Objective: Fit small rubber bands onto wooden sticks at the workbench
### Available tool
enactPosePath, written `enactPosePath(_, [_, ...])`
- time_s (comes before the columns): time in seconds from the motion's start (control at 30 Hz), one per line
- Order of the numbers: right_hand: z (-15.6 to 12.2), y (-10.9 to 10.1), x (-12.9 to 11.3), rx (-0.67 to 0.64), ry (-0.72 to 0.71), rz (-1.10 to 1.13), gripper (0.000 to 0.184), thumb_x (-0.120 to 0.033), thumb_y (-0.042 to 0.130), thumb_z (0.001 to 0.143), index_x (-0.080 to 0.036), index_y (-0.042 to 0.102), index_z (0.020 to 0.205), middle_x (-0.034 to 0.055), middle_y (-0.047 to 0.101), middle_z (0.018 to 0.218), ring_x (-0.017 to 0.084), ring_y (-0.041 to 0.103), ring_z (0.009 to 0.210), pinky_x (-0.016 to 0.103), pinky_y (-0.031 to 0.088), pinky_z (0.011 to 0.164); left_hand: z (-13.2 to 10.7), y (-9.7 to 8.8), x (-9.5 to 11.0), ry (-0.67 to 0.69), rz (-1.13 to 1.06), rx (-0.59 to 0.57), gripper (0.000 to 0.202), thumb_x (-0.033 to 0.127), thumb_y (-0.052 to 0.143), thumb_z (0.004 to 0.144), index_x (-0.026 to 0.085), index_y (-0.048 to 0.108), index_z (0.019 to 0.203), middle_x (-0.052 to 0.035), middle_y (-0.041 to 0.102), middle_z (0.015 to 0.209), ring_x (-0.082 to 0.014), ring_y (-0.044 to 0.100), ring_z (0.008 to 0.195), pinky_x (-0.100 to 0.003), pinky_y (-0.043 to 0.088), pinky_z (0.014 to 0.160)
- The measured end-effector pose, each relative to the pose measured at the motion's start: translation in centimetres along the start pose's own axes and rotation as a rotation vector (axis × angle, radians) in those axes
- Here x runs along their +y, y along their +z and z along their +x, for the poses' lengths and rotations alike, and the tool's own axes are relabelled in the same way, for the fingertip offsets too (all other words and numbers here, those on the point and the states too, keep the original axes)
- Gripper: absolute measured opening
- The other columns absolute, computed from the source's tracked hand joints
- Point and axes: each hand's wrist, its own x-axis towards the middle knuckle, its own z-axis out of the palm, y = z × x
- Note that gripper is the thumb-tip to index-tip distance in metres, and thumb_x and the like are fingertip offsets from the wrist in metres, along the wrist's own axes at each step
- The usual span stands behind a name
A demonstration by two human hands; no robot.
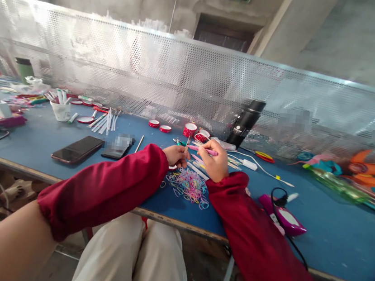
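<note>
My left hand (175, 156) is closed around a small thin upright stick (187, 142), its exact kind too small to make out. In my right hand (215, 162) is a pink pen-like tool (212, 152), gripped as one holds a pencil. Its tip points left and comes close to the stick; whether they touch I cannot tell. Just below both hands lies a loose pile of coloured rubber bands (190, 187). Several pale sticks and pens lie partly hidden behind my right hand. Small red round tins (189, 130) stand beyond my fingers.
Two phones (77, 150) lie left of my left arm. A white cup of pens (60, 111) stands farther left. At the back right are a black bottle (246, 124) and a white cable (249, 164). A purple device (285, 218) sits beside my right sleeve. A perforated metal screen (168, 74) borders the table.
</note>
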Motion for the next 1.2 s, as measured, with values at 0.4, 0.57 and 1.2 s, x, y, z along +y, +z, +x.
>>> enactPosePath(0.4, [-0.06, -0.11, -0.41, 0.055, -0.049, -0.013, 0.015, -0.025, 0.056, 0.082, -0.022, 0.052, 0.068, -0.0018, 0.055, 0.064, 0.013, 0.05, 0.06, 0.028, 0.039, 0.059, 0.06, -0.09, 0.0, 0.007, -0.027, 0.011, 0.015, 0.011, 0.034, 0.09, 0.015, 0.047, 0.083, 0.0018, 0.057, 0.052, -0.0053, 0.043, 0.035, -0.014, 0.031, 0.039])
enactPosePath(0.57, [-0.1, 0.08, -0.45, 0.023, -0.061, -0.011, 0.014, -0.024, 0.056, 0.082, -0.022, 0.053, 0.069, -0.0022, 0.056, 0.064, 0.013, 0.051, 0.062, 0.027, 0.041, 0.061, -0.08, 0.04, 0.14, -0.003, -0.03, 0.014, 0.013, 0.01, 0.038, 0.09, 0.016, 0.046, 0.081, 0.0016, 0.058, 0.051, -0.0051, 0.043, 0.035, -0.013, 0.03, 0.039])
enactPosePath(1.2, [0.0, -0.02, -0.25, 0.044, -0.06, -0.058, 0.013, -0.023, 0.056, 0.081, -0.021, 0.054, 0.068, -0.0026, 0.055, 0.063, 0.012, 0.05, 0.06, 0.027, 0.04, 0.06, 0.04, 0.1, -0.01, -0.005, -0.042, 0.014, 0.015, 0.01, 0.036, 0.091, 0.016, 0.047, 0.082, 0.0019, 0.057, 0.051, -0.0049, 0.043, 0.034, -0.014, 0.024, 0.037])
